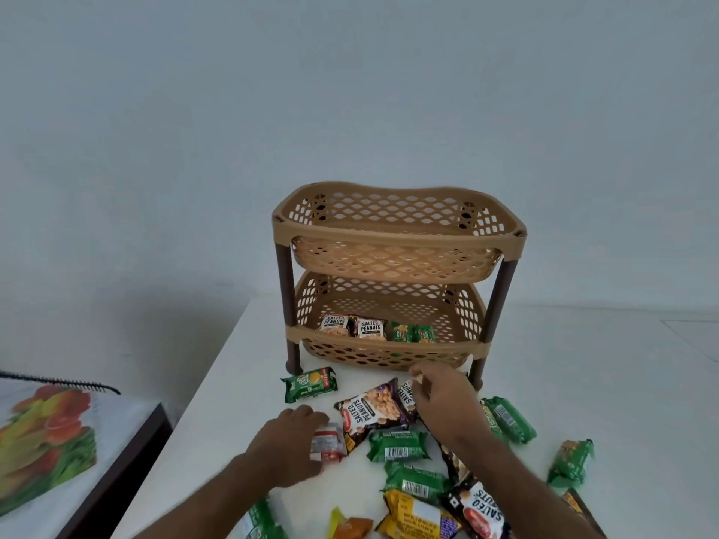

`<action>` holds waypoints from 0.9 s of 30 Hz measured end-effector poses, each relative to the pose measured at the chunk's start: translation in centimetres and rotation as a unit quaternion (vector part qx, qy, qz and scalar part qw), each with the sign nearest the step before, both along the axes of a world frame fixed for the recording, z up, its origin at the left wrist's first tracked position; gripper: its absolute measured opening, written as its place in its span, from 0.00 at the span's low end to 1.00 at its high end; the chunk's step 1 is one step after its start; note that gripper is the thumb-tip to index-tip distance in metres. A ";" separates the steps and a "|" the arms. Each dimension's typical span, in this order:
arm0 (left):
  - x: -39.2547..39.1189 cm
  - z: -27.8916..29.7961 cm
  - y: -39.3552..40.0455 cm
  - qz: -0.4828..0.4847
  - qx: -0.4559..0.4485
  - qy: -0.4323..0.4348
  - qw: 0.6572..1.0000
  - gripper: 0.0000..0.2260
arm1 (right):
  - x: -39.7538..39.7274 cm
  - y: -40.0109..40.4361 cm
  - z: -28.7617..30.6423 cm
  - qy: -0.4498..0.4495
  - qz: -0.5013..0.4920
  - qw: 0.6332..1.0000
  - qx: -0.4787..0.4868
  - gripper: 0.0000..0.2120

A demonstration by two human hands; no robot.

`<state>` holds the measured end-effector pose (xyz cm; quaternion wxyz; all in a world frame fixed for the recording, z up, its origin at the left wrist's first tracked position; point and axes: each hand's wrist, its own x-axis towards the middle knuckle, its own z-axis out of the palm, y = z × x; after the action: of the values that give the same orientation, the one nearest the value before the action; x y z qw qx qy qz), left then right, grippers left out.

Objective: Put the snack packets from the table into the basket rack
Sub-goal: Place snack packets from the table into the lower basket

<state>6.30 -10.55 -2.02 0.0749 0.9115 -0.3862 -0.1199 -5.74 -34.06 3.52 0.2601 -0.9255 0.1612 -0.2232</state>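
- Reaching into the scatter on the white table [583, 352], the right hand [439, 398] has its fingertips pinched on the top edge of a salted peanuts packet [406, 394] just in front of the basket rack [393, 282]; the packet looks caught between thumb and fingers, though the blur makes it hard to say whether it has left the table.
- The left hand [288, 441] is curled over a small red and white packet [328, 443], fingers closing round it but not clearly lifting.
- To do this well, pinch each packet by its crimped seam, lift it clear of its neighbours so none drag along, and carry it over the low front rim of the lower basket rather than pushing it through.
- Lay it flat beside the ones already there, leaving room further right.
- The rack is tan lattice plastic on dark brown posts, two tiers; the upper basket holds nothing that shows, the lower one holds two peanut packets and two green biscuit packets in a row at the front.
- Many packets remain on the table: a larger salted peanuts bag [369, 410], a green biscuit packet [309, 384] near the rack's left foot, more green ones to the right, yellow and orange ones nearest the camera.
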 end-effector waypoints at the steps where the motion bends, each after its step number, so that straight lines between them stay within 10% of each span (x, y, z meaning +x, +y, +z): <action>1: -0.3 -0.4 0.3 -0.003 0.031 -0.013 0.999 0.32 | -0.4 0.3 -0.4 0.016 0.004 1.000 -0.001 0.07; 10: -1.5 -0.9 0.7 0.054 -0.019 -0.084 0.995 0.25 | -1.4 1.6 -2.7 0.213 0.072 0.974 -0.029 0.11; 27: -0.3 0.3 1.7 0.136 -0.110 -0.068 0.982 0.29 | -0.3 2.9 -4.4 0.295 0.026 0.955 -0.022 0.21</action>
<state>6.04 -8.88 -1.77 0.1642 0.9476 -0.2740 -0.0034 -6.00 -31.20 -0.91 0.1864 -0.9594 0.2020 0.0632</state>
